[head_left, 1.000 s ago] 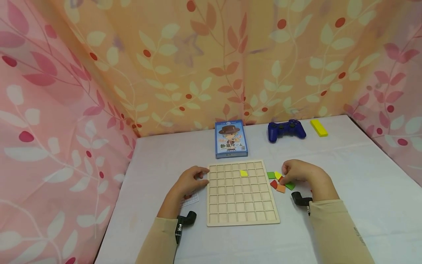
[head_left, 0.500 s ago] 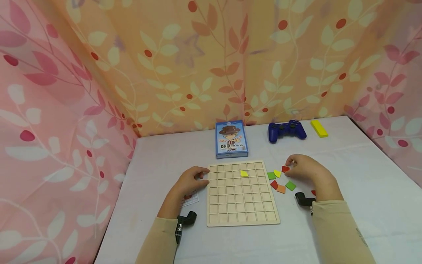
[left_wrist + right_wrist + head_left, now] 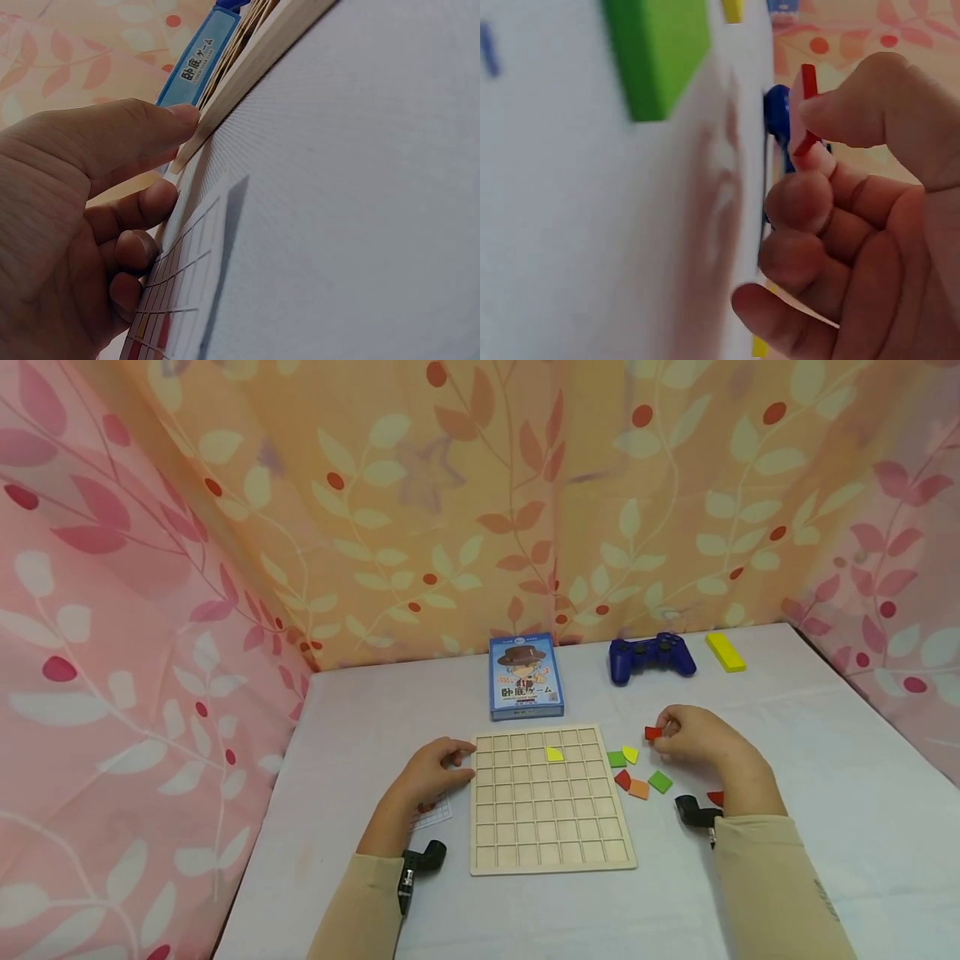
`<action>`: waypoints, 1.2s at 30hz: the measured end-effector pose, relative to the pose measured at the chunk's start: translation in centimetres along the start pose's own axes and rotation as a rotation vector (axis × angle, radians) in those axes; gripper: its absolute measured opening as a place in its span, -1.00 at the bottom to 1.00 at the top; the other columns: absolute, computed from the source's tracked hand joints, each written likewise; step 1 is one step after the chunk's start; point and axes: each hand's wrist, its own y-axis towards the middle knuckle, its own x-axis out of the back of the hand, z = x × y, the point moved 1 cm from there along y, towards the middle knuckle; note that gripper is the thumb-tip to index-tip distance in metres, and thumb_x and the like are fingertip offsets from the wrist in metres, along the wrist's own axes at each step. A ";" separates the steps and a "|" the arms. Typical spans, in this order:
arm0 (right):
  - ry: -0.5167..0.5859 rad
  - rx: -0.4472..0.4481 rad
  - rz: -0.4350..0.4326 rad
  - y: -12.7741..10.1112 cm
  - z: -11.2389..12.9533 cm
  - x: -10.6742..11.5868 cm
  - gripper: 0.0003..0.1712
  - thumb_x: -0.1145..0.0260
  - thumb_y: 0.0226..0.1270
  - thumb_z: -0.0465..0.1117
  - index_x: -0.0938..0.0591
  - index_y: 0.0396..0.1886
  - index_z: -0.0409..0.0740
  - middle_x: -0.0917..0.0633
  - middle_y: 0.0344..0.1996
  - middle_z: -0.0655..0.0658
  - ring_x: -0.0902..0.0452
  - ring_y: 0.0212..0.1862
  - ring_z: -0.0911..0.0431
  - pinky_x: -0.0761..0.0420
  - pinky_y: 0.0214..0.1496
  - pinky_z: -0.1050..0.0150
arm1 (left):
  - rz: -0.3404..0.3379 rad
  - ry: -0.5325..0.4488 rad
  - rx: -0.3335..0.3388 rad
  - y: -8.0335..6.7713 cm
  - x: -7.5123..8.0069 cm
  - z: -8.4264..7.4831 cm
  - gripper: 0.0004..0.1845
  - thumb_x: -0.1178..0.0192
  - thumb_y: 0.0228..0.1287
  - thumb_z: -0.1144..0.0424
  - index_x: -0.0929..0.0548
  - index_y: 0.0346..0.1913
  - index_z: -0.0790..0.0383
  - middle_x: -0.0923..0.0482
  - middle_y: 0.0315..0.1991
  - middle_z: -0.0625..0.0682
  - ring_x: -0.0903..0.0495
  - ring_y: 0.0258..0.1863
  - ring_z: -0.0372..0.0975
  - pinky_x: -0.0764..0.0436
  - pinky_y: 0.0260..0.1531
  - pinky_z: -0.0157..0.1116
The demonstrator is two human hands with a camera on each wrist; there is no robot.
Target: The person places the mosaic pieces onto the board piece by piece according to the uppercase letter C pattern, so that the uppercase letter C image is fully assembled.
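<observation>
Between thumb and fingertips my right hand pinches a small red tile, held up off the cloth; the right wrist view shows the tile on edge. My left hand rests at the left edge of a wooden grid board, thumb tip right at its rim and the other fingers loosely bent. One yellow tile with a rounded corner lies in an upper cell of the board. Partly under the left hand is a printed grid card. Loose tiles lie right of the board, including a green tile and an orange tile.
Behind the board lies a blue card-game box. Further right are a blue game controller and a yellow block. Another red piece sits by the right wrist. Patterned curtains border the white-covered table.
My right hand has picked the red tile out of the loose tiles and lifted it away, up and slightly right in the head view. The left hand has stayed at the board's edge.
</observation>
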 end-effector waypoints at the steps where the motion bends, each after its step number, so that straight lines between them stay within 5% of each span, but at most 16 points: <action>1: 0.008 0.007 -0.011 -0.2 0.2 0.2 -0.60 -0.36 0.08 -0.09 -0.49 -0.14 -0.18 -0.51 -0.37 -0.12 -0.42 -0.30 0.00 -0.38 -0.28 0.14 | 0.002 0.000 0.004 0.0 0.0 0.0 -0.59 -0.39 0.07 0.03 -0.63 0.03 -0.11 -0.48 -0.29 -0.07 -0.40 -0.37 -0.22 -0.43 -0.35 -0.23; 11: 0.145 0.088 -0.118 -1.5 2.8 1.9 -0.52 -0.31 0.06 -0.20 -0.42 -0.01 -0.19 -0.54 -0.35 -0.14 -0.42 -0.32 -0.01 -0.45 -0.31 0.19 | 0.006 -0.002 -0.017 0.0 0.1 -0.1 -0.58 -0.38 0.08 0.04 -0.63 0.04 -0.08 -0.48 -0.29 -0.05 -0.39 -0.38 -0.22 -0.41 -0.35 -0.23; 22: 0.421 0.192 -0.068 -1.4 3.3 1.4 -0.47 -0.36 0.13 -0.26 -0.36 0.06 -0.26 -0.62 -0.35 -0.22 -0.61 -0.29 -0.03 -0.49 -0.15 0.23 | 0.004 -0.011 -0.017 -0.1 0.1 0.0 -0.59 -0.39 0.07 0.05 -0.63 0.02 -0.05 -0.49 -0.30 -0.06 -0.40 -0.38 -0.22 -0.42 -0.33 -0.22; 36: 0.538 0.252 -0.065 -1.5 3.2 1.6 -0.55 -0.29 0.25 -0.25 -0.38 0.08 -0.25 -0.63 -0.25 -0.36 -0.63 -0.24 -0.05 -0.52 -0.09 0.37 | -0.007 0.000 -0.029 0.2 0.0 0.1 -0.60 -0.40 0.05 0.06 -0.64 0.00 -0.05 -0.49 -0.29 -0.02 -0.40 -0.38 -0.21 -0.42 -0.33 -0.21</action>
